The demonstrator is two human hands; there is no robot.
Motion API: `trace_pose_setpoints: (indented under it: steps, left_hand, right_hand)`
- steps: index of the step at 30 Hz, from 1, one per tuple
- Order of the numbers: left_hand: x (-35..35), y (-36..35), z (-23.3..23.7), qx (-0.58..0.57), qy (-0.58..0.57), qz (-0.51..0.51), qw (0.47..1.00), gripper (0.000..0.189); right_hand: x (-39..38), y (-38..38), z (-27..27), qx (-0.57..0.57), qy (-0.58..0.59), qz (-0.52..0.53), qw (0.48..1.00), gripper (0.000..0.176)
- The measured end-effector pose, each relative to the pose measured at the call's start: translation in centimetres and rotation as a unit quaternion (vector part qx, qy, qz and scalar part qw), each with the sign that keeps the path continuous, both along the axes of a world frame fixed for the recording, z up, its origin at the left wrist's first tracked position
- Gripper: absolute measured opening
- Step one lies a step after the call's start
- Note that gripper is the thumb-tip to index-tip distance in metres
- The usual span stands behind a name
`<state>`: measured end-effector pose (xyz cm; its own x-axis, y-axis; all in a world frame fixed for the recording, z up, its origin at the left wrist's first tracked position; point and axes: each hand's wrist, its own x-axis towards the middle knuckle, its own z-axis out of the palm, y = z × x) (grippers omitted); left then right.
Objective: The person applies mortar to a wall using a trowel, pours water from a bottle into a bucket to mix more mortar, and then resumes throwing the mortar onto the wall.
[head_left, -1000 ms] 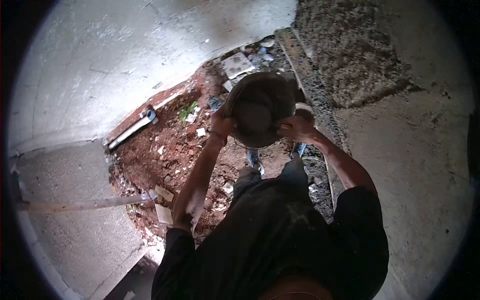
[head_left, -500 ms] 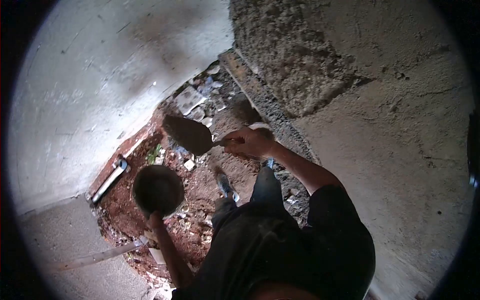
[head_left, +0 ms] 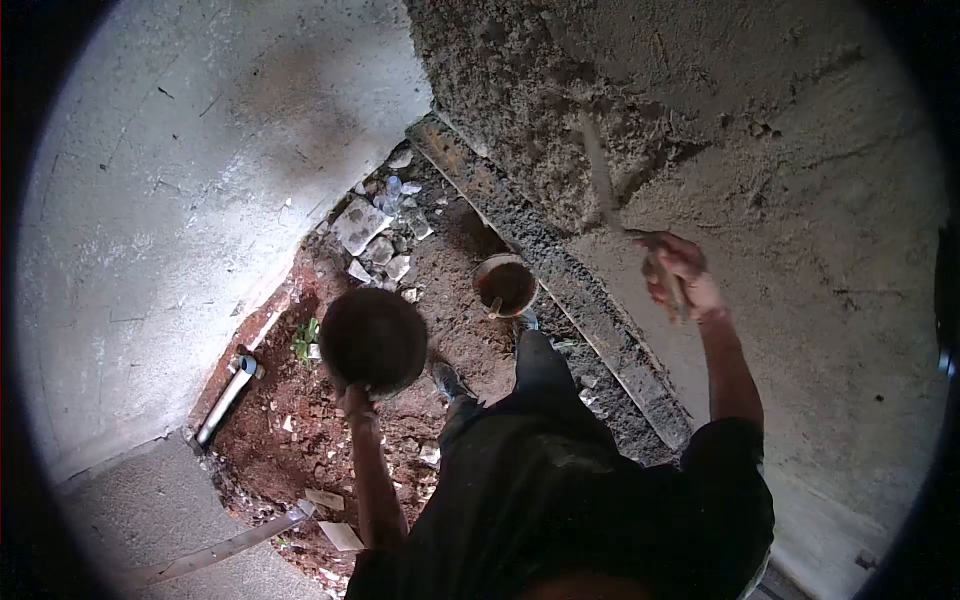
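My right hand (head_left: 684, 276) is closed around the handle of a trowel (head_left: 599, 172). The trowel's blade is seen nearly edge-on, at the rough, mortar-covered patch (head_left: 540, 110) of the right wall. Whether it touches the wall is hard to tell. My left hand (head_left: 358, 402) grips the near edge of a round, dark mortar pan (head_left: 373, 342), held above the dirt floor. The pan's inside is dark, so its contents cannot be made out.
A bucket (head_left: 483, 270) with a tool in it stands by my foot. A mortar-covered board (head_left: 600, 335) runs along the right wall's base. Broken tiles (head_left: 360, 226), a pipe (head_left: 226, 400) and a wooden handle (head_left: 215, 552) lie around the red soil (head_left: 270, 440).
My right hand has swung the trowel from over the floor to the right wall, turning the blade edge-on. The pan in my left hand has shifted right and slightly up in view.
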<state>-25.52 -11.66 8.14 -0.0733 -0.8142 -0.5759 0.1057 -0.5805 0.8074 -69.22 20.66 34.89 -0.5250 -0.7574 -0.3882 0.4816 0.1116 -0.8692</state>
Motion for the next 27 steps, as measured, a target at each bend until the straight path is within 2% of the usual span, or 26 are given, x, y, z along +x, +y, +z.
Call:
trace_pose_setpoints:
  steps: [1, 2, 3, 4, 5, 6, 7, 8, 9, 11, 12, 14, 15, 17, 18, 19, 20, 21, 22, 23, 24, 26, 27]
  left_hand:
    - [-1.1, -0.1, -0.9, -0.050, 0.046, -0.037, 0.997, 0.041]
    - [-2.2, -0.2, -1.6, -0.097, 0.097, -0.073, 0.988, 0.042]
    - [-3.8, -1.1, -2.9, -0.007, -0.096, -0.138, 0.986, 0.040]
    - [-5.8, -1.1, -2.4, 0.003, -0.089, -0.143, 0.986, 0.039]
    - [-7.9, -0.8, -0.5, -0.021, -0.052, -0.153, 0.987, 0.038]
    - [-9.6, -0.5, 1.5, -0.043, -0.030, -0.167, 0.985, 0.037]
    - [-11.3, -0.6, 2.6, -0.066, -0.028, -0.189, 0.979, 0.035]
    - [-12.5, -0.6, 4.0, -0.103, -0.037, -0.212, 0.971, 0.034]
    - [-13.5, -0.4, 5.9, -0.151, -0.048, -0.235, 0.959, 0.033]
    - [-15.3, 0.1, 10.7, -0.311, -0.118, -0.263, 0.906, 0.036]
    - [-15.6, 0.5, 12.9, -0.312, -0.117, -0.259, 0.906, 0.036]
    - [-15.8, 1.0, 16.1, -0.337, -0.204, -0.309, 0.866, 0.048]
    - [-15.7, 0.8, 16.5, -0.338, -0.204, -0.306, 0.867, 0.048]
    - [-15.6, 0.2, 17.6, -0.337, -0.215, -0.348, 0.848, 0.050]
    - [-15.4, 0.1, 18.1, -0.337, -0.218, -0.344, 0.849, 0.050]
    - [-14.8, 0.3, 19.4, -0.367, -0.248, -0.372, 0.816, 0.049]
    - [-14.5, 0.0, 20.1, -0.399, -0.276, -0.396, 0.780, 0.048]
    - [-14.0, -0.8, 17.8, -0.396, -0.281, -0.393, 0.781, 0.048]
    - [-13.2, -2.1, 13.8, -0.380, -0.191, -0.384, 0.820, 0.048]
    - [-12.6, -3.2, 11.7, -0.365, -0.098, -0.367, 0.850, 0.048]
    - [-11.7, -3.5, 11.7, -0.363, -0.106, -0.362, 0.852, 0.048]
    - [-9.2, -3.2, 11.8, -0.343, -0.078, -0.344, 0.871, 0.048]
    - [-7.8, -3.4, 12.1, -0.340, -0.087, -0.340, 0.873, 0.048]
  right_hand:
    - [1.3, -0.8, -0.3, 0.074, 0.022, -0.018, 0.997, 0.036]
    - [2.3, -1.6, -1.2, 0.075, 0.024, -0.017, 0.997, 0.036]
    - [3.0, -2.6, -2.5, 0.173, 0.139, 0.024, 0.975, 0.036]
    - [3.7, -3.7, -3.3, 0.265, 0.249, 0.066, 0.929, 0.036]
    - [4.4, -4.7, -3.7, 0.265, 0.247, 0.075, 0.929, 0.036]
    - [5.1, -5.9, -4.2, 0.253, 0.468, 0.171, 0.829, 0.036]
    - [6.0, -7.1, -4.7, 0.217, 0.659, 0.254, 0.674, 0.036]
    - [7.7, -8.8, -3.7, 0.228, 0.697, 0.259, 0.629, 0.030]
    - [9.0, -10.5, -3.7, 0.220, 0.696, 0.265, 0.630, 0.030]
    - [10.9, -13.4, -3.7, 0.287, 0.819, 0.242, 0.434, 0.027]
    - [11.1, -14.7, -4.2, 0.285, 0.821, 0.242, 0.431, 0.027]
    - [11.4, -16.4, -6.4, 0.330, 0.887, 0.176, 0.271, 0.027]
    - [11.7, -16.5, -7.6, 0.327, 0.889, 0.175, 0.270, 0.027]
    - [12.9, -17.0, -7.4, 0.284, 0.909, 0.266, 0.147, 0.026]
    - [14.2, -16.9, -7.4, 0.263, 0.829, 0.238, 0.432, 0.020]
    - [14.4, -17.2, -7.6, 0.258, 0.828, 0.243, 0.435, 0.020]
    - [13.7, -18.0, -7.8, 0.258, 0.759, 0.344, 0.489, 0.021]
    - [12.9, -18.7, -8.1, 0.255, 0.675, 0.440, 0.535, 0.022]
    - [12.2, -19.2, -10.9, 0.166, 0.644, 0.502, 0.554, 0.018]
    - [12.0, -19.0, -14.2, 0.159, 0.645, 0.503, 0.553, 0.018]
    - [12.1, -18.7, -17.8, 0.043, 0.702, 0.467, 0.536, 0.018]
    - [15.2, -19.1, -14.9, 0.063, 0.456, 0.438, 0.772, 0.025]
    - [16.8, -19.5, -12.1, 0.056, 0.451, 0.445, 0.772, 0.025]
